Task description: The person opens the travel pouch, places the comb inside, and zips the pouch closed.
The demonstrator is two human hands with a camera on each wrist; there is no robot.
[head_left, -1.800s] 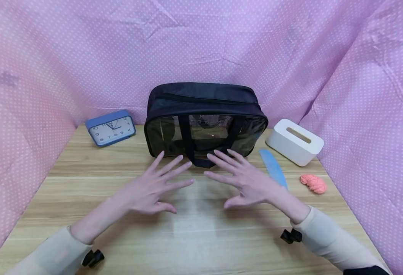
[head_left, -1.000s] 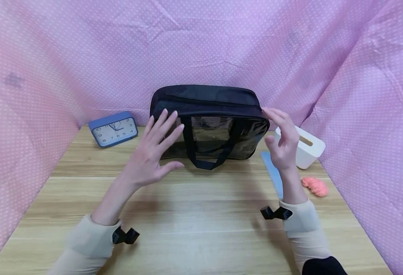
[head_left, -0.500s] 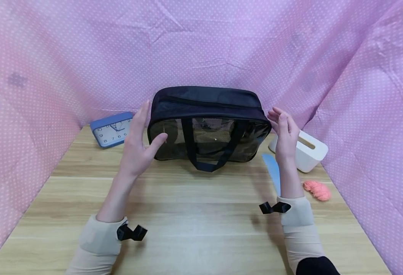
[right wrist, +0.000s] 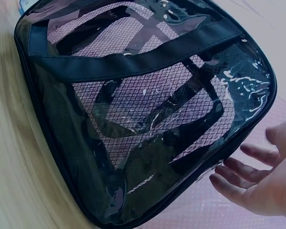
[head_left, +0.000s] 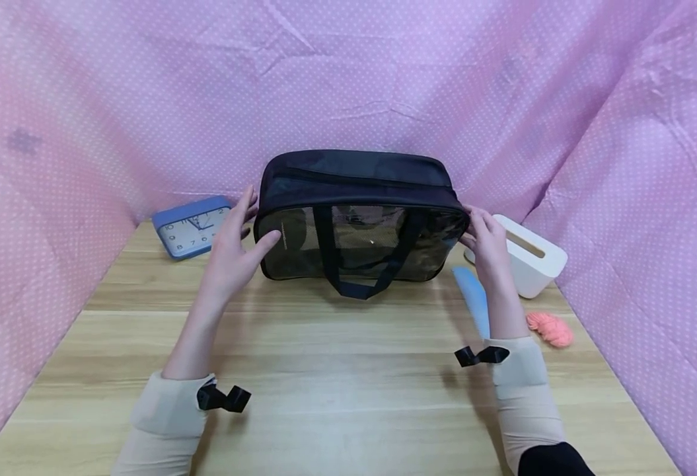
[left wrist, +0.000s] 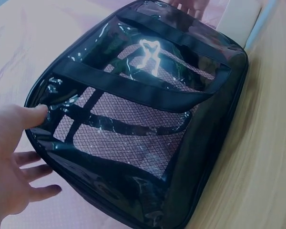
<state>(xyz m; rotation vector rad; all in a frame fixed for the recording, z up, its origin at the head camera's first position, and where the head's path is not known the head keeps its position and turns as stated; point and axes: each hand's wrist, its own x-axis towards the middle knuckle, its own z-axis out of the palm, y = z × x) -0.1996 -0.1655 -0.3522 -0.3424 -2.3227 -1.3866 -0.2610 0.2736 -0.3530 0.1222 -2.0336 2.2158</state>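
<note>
A black toiletry bag (head_left: 360,178) with a clear front panel stands upright at the back of the table, its strap handle (head_left: 357,289) hanging down in front. My left hand (head_left: 229,258) is at the bag's left side. Its thumb lies at the front edge and its fingers extend along the side, as the left wrist view shows. On the opposite side, my right hand (head_left: 491,248) has its fingertips right at the side panel, fingers loosely bent and spread in the right wrist view. Mesh shows through the clear panel (left wrist: 124,129).
A blue alarm clock (head_left: 190,228) stands left of the bag, behind my left hand. To the right are a white tissue box (head_left: 535,264), a light blue comb (head_left: 473,297) partly covered by my right arm, and a coral yarn skein (head_left: 550,329). Pink dotted cloth (head_left: 348,79) surrounds the table.
Both hands have moved from spread above the table in front of the bag out to its two sides. Most recently the right hand has come in against the right side. The bag stays put.
</note>
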